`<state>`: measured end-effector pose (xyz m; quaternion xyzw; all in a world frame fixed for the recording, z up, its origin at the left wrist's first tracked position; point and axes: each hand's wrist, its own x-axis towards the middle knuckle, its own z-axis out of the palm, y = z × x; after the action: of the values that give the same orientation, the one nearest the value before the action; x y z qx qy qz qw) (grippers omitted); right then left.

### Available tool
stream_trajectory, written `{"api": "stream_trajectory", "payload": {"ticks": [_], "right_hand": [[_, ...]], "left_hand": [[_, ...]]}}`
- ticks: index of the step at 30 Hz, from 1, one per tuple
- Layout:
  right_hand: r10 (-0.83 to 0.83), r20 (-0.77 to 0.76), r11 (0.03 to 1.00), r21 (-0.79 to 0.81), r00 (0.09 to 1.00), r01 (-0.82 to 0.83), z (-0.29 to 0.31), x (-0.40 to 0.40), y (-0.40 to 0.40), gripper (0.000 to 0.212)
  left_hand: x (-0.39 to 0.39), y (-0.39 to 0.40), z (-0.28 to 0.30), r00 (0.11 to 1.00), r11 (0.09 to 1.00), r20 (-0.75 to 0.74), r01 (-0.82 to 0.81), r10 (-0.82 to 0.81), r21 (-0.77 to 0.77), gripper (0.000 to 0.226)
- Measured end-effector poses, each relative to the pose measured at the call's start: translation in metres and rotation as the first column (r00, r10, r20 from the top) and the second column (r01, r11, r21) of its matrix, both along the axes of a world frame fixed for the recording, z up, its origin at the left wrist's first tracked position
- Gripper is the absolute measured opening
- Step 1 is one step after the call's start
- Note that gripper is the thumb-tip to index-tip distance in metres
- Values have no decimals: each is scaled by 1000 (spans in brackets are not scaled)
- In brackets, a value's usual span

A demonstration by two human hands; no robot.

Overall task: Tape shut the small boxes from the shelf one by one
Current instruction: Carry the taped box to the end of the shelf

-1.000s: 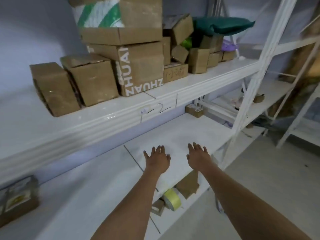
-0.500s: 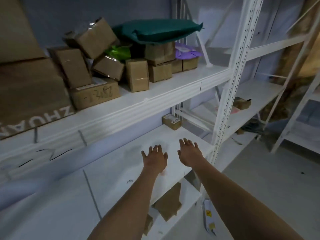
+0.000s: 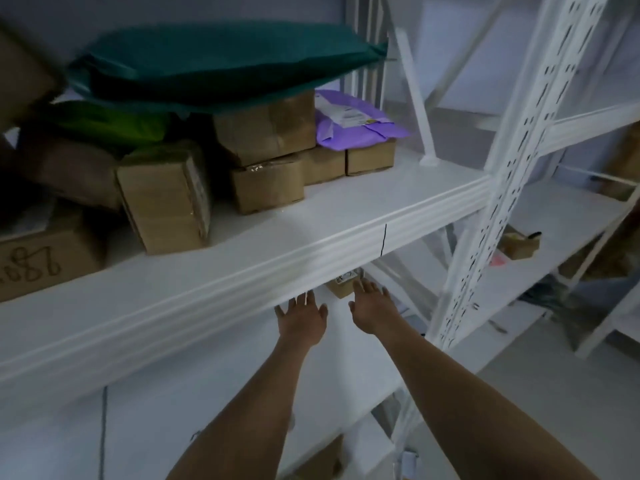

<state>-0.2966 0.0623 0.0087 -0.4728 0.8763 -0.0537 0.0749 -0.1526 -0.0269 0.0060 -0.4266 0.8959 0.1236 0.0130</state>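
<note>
Both my arms reach forward under the upper white shelf. My left hand and my right hand are spread flat, fingers straight, holding nothing. Just beyond my right fingertips a small brown box with a white label sits on the lower shelf, partly hidden by the upper shelf's front edge. Several small brown boxes stand on the upper shelf, among them an upright one and a low one.
A dark green bag, a light green bag and a purple mailer lie on the boxes. A perforated white upright stands to the right. Another small box sits on the neighbouring rack. More cardboard lies on the bottom shelf.
The view has moved right and closer to the rack. Both hands have reached further in under the upper shelf toward the small labelled box, still spread and holding nothing.
</note>
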Motion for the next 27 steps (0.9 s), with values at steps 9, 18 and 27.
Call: {"api": "stream_trajectory", "payload": {"ticks": [9, 18, 27], "right_hand": [[233, -20, 967, 109, 972, -230, -20, -64, -51, 66], [313, -28, 945, 108, 949, -309, -54, -99, -96, 61], [306, -34, 951, 66, 952, -303, -92, -125, -156, 56]], "left_hand": [[-45, -25, -20, 967, 967, 17, -253, 253, -7, 64], [-75, -40, -40, 944, 945, 46, -328, 327, 13, 64], [-69, -66, -91, 927, 927, -9, -374, 374, 1, 64]]}}
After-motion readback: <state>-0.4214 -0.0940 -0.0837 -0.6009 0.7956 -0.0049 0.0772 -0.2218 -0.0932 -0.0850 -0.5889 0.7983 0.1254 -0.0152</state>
